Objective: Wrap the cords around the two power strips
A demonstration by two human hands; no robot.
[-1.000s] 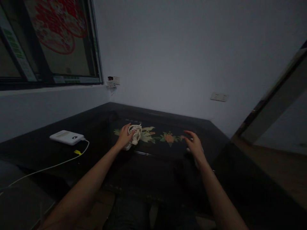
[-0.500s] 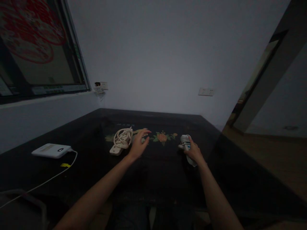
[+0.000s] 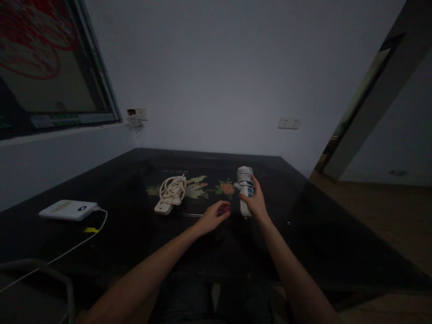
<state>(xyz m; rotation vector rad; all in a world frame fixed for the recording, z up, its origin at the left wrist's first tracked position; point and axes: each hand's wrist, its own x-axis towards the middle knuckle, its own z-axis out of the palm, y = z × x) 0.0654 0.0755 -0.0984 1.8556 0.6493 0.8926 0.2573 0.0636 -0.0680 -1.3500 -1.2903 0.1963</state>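
Right of centre in the frame, the right hand [image 3: 258, 204] is gripping a white plastic power strip [image 3: 244, 208] with blue markings, its thumb and fingers closing around opposite sides. A white cable [image 3: 245, 173], wound in tight loops, is wrapping the strip's far end, and a pale plug [image 3: 237, 186] is sticking out on its left side. Whether the strip is touching the bench, I cannot tell.

Near the centre, the left hand [image 3: 213, 217] is hovering or resting with half-curled, parted fingers, holding nothing and pointing toward the strip without touching it.

Left of centre, a second, cream-white power strip [image 3: 163, 207] is lying on the glossy black bench [image 3: 303, 252], a loose bundle of cream cord [image 3: 173, 190] sitting on top. Between the two strips, a painted orange flower [image 3: 227, 187] is showing on the surface. At the left, a white rectangular device [image 3: 69, 210] is lying beside a small yellow tag [image 3: 90, 230], a thin white cable [image 3: 79, 245] running from it toward the lower left.
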